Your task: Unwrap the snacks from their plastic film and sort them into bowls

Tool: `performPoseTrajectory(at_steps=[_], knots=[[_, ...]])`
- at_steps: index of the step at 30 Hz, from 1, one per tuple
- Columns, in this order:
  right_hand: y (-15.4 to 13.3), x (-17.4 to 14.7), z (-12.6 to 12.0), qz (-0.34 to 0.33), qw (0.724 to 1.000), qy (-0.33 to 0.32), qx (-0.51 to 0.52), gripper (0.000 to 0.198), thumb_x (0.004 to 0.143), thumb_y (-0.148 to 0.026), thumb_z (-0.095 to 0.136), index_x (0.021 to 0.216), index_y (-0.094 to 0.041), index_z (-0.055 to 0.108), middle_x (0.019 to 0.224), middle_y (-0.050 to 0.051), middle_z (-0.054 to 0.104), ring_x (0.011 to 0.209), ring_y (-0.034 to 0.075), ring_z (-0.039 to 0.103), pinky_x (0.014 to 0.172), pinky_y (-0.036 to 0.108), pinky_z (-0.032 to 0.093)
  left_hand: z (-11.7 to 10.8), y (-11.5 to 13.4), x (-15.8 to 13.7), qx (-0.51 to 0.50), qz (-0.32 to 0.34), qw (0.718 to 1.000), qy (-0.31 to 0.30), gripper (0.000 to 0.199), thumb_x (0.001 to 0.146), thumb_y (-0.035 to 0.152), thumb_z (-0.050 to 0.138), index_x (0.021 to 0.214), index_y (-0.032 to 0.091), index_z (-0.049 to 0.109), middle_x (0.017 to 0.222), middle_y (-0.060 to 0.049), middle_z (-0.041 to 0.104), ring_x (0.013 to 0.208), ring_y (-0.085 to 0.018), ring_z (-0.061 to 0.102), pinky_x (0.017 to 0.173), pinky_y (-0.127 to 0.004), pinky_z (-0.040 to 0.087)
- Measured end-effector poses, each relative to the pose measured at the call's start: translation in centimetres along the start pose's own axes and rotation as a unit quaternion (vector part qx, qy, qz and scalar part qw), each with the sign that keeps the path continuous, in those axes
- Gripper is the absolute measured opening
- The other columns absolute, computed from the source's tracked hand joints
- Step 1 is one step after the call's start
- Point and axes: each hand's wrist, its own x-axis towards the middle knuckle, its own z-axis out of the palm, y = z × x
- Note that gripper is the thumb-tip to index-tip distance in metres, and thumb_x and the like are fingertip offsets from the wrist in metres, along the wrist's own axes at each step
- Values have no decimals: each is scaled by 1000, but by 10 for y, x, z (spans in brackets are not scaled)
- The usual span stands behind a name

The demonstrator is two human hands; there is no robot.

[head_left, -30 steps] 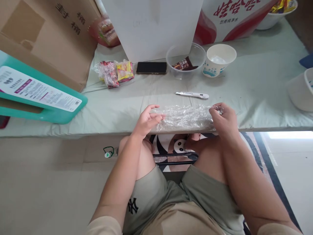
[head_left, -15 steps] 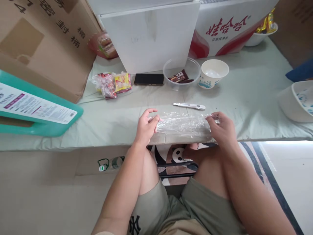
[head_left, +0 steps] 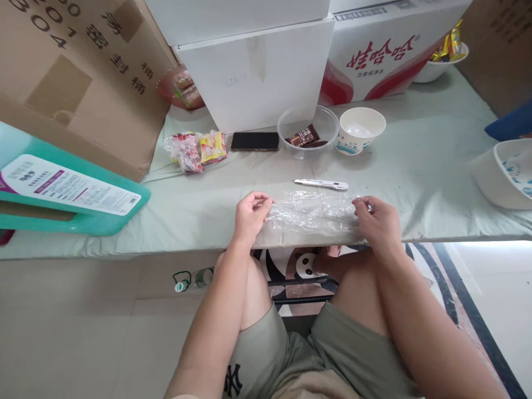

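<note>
A crinkled clear plastic bag (head_left: 311,213) is stretched sideways between my hands at the table's front edge. My left hand (head_left: 251,217) pinches its left end between thumb and fingers. Its right end is gripped by my right hand (head_left: 378,220), fingers curled. Just beyond the bag lies a white utility knife (head_left: 321,184), touched by neither hand. Farther back are a clear plastic bowl (head_left: 286,145) with brown snack packets (head_left: 303,136) inside, and a white paper cup (head_left: 361,138) holding something clear.
A black phone (head_left: 255,141) and wrapped snacks (head_left: 195,151) lie at the back left. White boxes (head_left: 257,77) and a cardboard box (head_left: 83,83) wall off the rear. A green jug (head_left: 112,191) stands left; a white container (head_left: 509,174) sits right.
My left hand's fingers have closed more over the bag's end. The bag stays stretched between both hands. The camera's view has tilted slightly, shifting the surroundings a little.
</note>
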Motion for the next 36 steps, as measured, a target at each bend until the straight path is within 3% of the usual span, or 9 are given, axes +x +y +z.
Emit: performPoseTrajectory(at_steps=[4,9,12,17,24,27,32,34,36], knots=[[-2,-5,0,-36,999,14,22,29,83,-47,54,78,-23,67,64,2,62,61,19,54,62,32,41,-9,5,1,-106,-27,994,2,37,70,42,76,96,20,61,85,-4,76,47,-5,50,41,-18,30],[-6,1,6,-86,996,27,25,26,83,-45,53,80,-23,66,68,2,63,64,18,54,63,31,41,-16,7,1,-17,-119,975,-188,50,72,62,71,82,13,68,70,-12,75,52,-16,67,37,-21,23],[-9,5,10,-96,995,-5,3,24,84,-44,54,80,-23,65,64,1,60,61,18,51,61,31,40,-18,6,4,-1,-123,961,-246,45,75,58,73,76,13,70,68,-12,75,44,-12,61,36,-21,22],[-11,5,13,-82,995,-65,-1,27,88,-42,52,75,-23,65,65,2,65,54,16,47,57,31,37,-28,10,6,-52,-113,951,-283,45,83,53,71,107,16,72,74,-9,78,30,-2,34,34,-21,17],[-11,7,18,-63,996,-42,42,23,91,-41,51,85,-23,65,70,2,73,53,15,50,55,29,38,-24,11,3,-81,-93,967,-223,49,84,45,69,129,27,64,97,-7,80,33,1,24,35,-21,13],[-12,5,16,-61,997,-45,34,22,89,-39,52,81,-23,66,66,1,70,51,14,48,54,29,38,-20,7,4,-51,-78,974,-209,47,85,59,63,107,19,74,75,-6,77,32,-1,23,35,-23,11],[-13,2,11,-46,996,-37,60,20,86,-35,54,79,-23,68,55,-2,62,51,14,51,56,29,39,-21,-1,6,-52,-63,986,-146,59,81,72,60,61,17,68,37,2,43,31,-5,26,36,-24,13],[-12,2,11,-44,995,-31,87,27,89,-40,52,76,-22,68,52,-1,58,53,16,53,59,30,42,-22,-2,6,-74,-48,989,-117,54,82,66,63,57,18,65,40,1,46,35,-5,32,38,-23,20],[-11,3,12,-47,992,-26,110,40,94,-46,46,72,-22,68,51,0,57,55,17,54,61,32,43,-22,-1,6,-99,-34,988,-114,38,80,52,69,64,17,68,59,-3,64,48,-8,51,45,-22,36]])
